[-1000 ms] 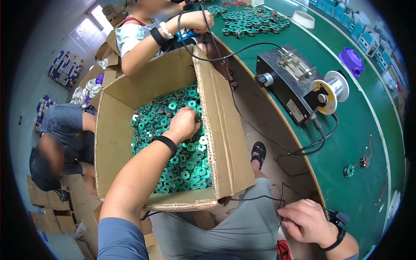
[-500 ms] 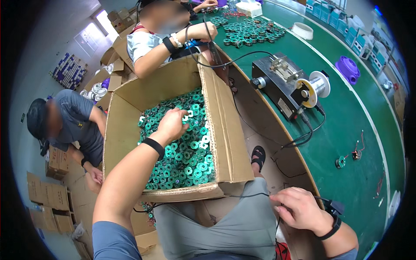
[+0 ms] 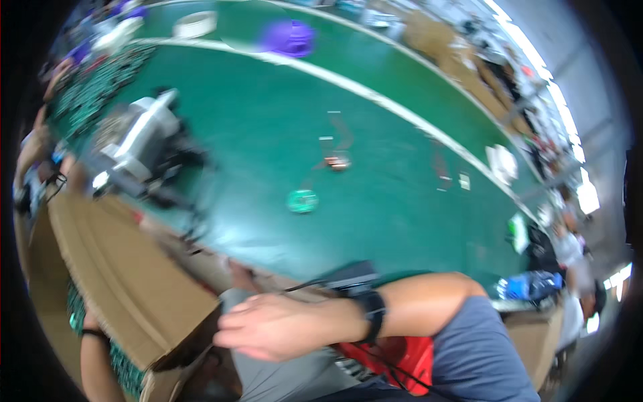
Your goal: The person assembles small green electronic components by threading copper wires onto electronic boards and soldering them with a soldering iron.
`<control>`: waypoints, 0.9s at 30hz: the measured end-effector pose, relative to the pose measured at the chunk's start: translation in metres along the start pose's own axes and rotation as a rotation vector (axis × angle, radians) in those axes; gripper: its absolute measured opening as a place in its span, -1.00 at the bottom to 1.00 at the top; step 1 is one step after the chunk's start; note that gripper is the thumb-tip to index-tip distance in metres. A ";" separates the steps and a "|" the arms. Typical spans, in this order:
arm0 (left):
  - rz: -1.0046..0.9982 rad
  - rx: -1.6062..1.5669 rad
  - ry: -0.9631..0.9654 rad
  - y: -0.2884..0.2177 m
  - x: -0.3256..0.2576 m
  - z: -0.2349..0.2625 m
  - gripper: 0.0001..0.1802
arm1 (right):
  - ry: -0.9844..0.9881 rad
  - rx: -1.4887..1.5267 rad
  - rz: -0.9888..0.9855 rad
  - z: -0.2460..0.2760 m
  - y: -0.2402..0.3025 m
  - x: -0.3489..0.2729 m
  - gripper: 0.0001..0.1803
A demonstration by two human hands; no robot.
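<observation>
My right hand (image 3: 274, 328) hangs over my grey-trousered lap beside the cardboard box (image 3: 127, 268). Its fingers are curled together and blurred; whatever lies inside them is hidden. A dark cable passes close behind its wrist. Only the wrist of my left hand (image 3: 90, 320) shows past the box wall, in among the green ring-shaped circuit boards (image 3: 124, 365); its fingers are out of sight. On the green table lies a single green ring-shaped board (image 3: 303, 201), with a small coppery round part (image 3: 338, 161) and thin reddish wires beyond it.
A blurred soldering device (image 3: 140, 141) with cables stands at the table's left. Many green boards (image 3: 100, 90) cover the far left, near another person's hand. A purple object (image 3: 288, 38) and a white ring (image 3: 195, 25) sit farther back. A blue package (image 3: 529, 286) lies at the right.
The view has swung to the right, so the box now sits at the lower left and more of the table shows. My left hand has slipped mostly behind the box wall.
</observation>
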State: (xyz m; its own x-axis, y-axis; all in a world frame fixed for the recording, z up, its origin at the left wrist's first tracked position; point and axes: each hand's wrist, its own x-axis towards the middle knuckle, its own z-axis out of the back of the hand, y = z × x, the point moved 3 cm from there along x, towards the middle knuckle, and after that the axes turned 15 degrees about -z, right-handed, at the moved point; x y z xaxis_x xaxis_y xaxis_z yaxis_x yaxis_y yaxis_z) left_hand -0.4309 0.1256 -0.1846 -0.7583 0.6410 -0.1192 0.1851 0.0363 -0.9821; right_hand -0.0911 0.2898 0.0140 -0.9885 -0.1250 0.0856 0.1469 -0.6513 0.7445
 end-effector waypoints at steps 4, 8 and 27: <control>0.012 -0.100 0.210 0.047 0.046 -0.103 -0.62 | -0.076 0.034 -0.031 0.005 -0.005 -0.008 -0.80; 0.014 -0.115 0.279 0.061 0.051 -0.131 -0.62 | -0.068 0.083 -0.021 0.003 -0.009 -0.013 -0.83; 0.016 -0.026 0.339 0.075 0.050 -0.122 -0.63 | -0.123 0.098 0.041 0.006 -0.007 -0.013 -0.81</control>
State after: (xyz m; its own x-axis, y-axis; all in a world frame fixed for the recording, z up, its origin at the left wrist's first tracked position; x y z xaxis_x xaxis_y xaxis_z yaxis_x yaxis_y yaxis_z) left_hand -0.3784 0.2535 -0.2466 -0.5053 0.8597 -0.0749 0.2148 0.0412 -0.9758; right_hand -0.0791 0.3002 0.0115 -0.9797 -0.0537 0.1933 0.1890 -0.5706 0.7992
